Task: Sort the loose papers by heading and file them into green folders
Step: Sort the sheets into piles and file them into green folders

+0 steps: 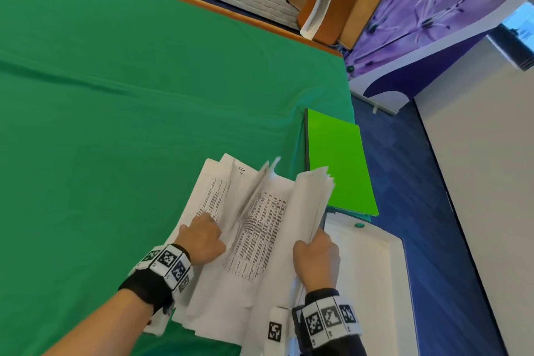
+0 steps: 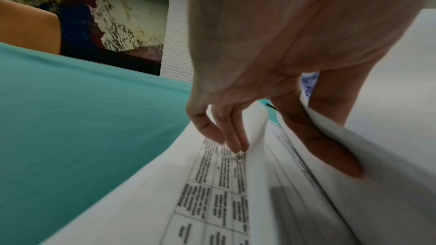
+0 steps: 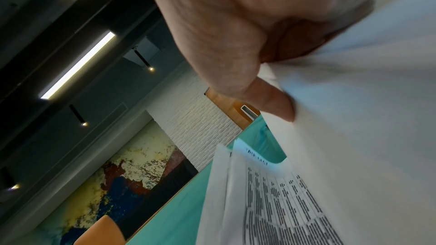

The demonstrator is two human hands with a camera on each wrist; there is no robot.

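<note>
1. The loose papers point(image 1: 254, 228) are one messy stack on the green tablecloth point(image 1: 115, 124), printed tables showing.
2. Right hand point(image 1: 316, 259) has fingers and thumb curled round a lifted bunch of sheets. Left hand point(image 1: 200, 240) pinches a single sheet between thumb and forefinger, other fingertips point(image 2: 235, 144) resting on the page below.
3. Green folder point(image 1: 338, 162) lies closed just beyond the stack.
4. Looks like early sorting to me, nothing filed yet.
</note>
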